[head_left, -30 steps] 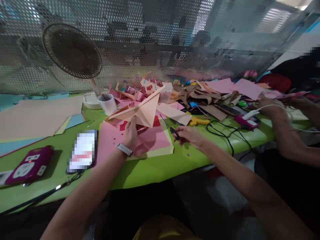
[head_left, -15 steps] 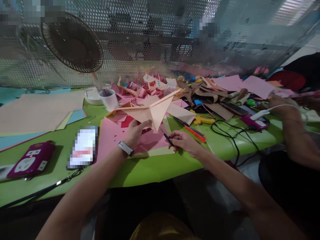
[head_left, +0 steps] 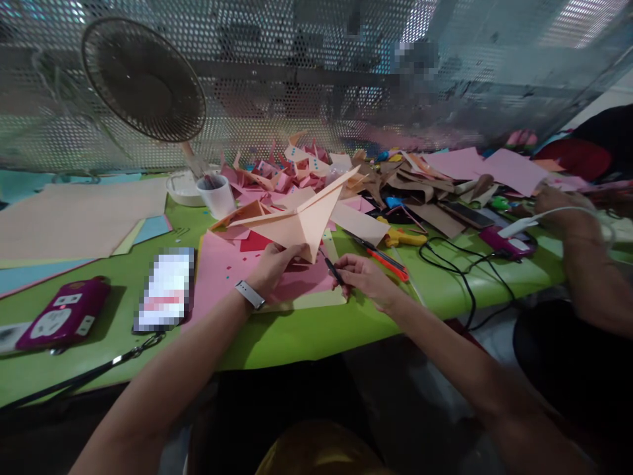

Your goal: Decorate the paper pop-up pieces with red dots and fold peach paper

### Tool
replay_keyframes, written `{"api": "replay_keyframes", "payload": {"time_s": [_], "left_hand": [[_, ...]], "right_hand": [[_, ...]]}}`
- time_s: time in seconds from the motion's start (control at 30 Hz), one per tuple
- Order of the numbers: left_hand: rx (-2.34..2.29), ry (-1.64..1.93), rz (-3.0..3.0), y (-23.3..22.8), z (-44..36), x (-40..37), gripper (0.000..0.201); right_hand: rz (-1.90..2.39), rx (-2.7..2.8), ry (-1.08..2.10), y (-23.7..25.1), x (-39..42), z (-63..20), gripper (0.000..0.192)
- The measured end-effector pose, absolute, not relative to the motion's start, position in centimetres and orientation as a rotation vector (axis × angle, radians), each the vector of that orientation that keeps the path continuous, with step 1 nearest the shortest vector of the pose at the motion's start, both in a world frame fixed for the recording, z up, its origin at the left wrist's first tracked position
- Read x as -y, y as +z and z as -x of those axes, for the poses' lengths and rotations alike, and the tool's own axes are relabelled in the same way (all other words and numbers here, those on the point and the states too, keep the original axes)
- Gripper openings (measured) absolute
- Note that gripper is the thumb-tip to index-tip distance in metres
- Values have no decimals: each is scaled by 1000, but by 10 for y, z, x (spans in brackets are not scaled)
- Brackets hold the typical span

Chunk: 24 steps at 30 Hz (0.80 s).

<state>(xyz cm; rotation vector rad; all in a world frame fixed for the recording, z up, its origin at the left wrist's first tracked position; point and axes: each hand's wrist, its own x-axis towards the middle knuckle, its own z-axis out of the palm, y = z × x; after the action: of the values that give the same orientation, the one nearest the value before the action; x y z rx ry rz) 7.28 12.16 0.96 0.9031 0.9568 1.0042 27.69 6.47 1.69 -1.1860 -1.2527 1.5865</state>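
Observation:
My left hand (head_left: 275, 265), with a grey watch on the wrist, pinches the lower corner of a large folded peach paper shape (head_left: 299, 221) and holds it up above a pink sheet (head_left: 222, 274) on the green table (head_left: 297, 333). My right hand (head_left: 363, 280) grips small black-handled scissors (head_left: 330, 266). Their tips point up toward the bottom point of the peach paper, close beside my left fingers.
A phone (head_left: 165, 289) and a magenta power strip (head_left: 62, 320) lie at the left. A desk fan (head_left: 143, 79), a white cup (head_left: 216, 196) and a heap of paper scraps (head_left: 297, 165) stand behind. A red-handled cutter (head_left: 380, 256), black cables (head_left: 455, 264) and another person's arm (head_left: 583, 264) are at the right.
My right hand has lifted the scissors off the table and brought them left to the paper's lower point. My left hand shifted its grip and turned the peach shape slightly rightward.

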Motion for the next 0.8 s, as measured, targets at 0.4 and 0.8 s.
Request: {"api": "replay_keyframes", "payload": {"time_s": [0.4,0.8], "left_hand": [[-877,1270,-760,15,-74,-125,25],[-860,1322,-764,26,-74,-118,28]], "right_hand": [[1211,1164,1661,20,-51,-277,40],[1351,1359,1588,20,-45,-274,50]]}}
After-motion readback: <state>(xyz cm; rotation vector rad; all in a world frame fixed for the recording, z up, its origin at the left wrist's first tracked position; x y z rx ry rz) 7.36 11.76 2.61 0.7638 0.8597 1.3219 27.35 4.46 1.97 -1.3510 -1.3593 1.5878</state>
